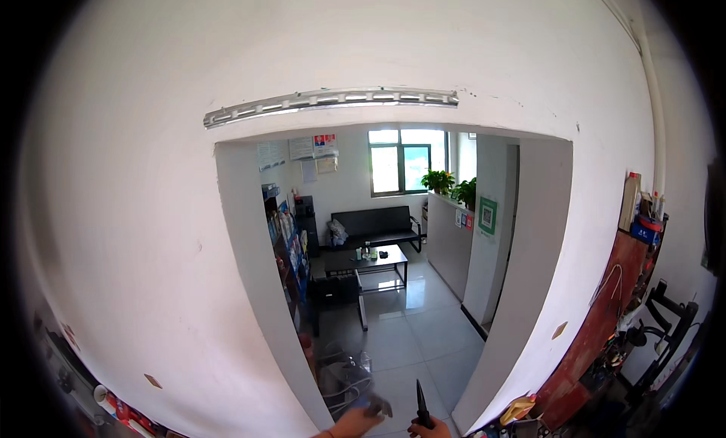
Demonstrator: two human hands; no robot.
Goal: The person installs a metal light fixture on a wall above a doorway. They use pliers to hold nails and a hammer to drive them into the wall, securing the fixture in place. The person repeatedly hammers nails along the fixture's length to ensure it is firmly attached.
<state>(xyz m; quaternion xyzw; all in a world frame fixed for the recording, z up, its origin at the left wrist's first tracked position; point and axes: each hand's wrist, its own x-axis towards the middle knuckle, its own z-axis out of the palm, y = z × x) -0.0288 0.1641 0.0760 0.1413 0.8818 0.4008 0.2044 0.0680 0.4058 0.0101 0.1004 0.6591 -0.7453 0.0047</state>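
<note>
At the lower edge my left hand [353, 424] is closed around what looks like a hammer [380, 406], its grey head blurred, with a bit of blue beside it. Just to the right, my right hand [430, 430] grips a dark pointed tool [422, 405], tip upward; whether it is a knife or pliers I cannot tell. Both hands are low before the doorway, apart from each other. High above them, a slotted metal rail [333, 99] runs along the wall over the opening, touched by neither hand. Small dark marks dot the wall near its right end.
Through the doorway are a black bench [370, 223], a low black table [367, 260], a shelf [291, 241] on the left and potted plants [437, 181] on a partition. A blurred metal-framed object [346, 374] stands at the opening's lower left. A cluttered red cabinet [597, 317] is at right.
</note>
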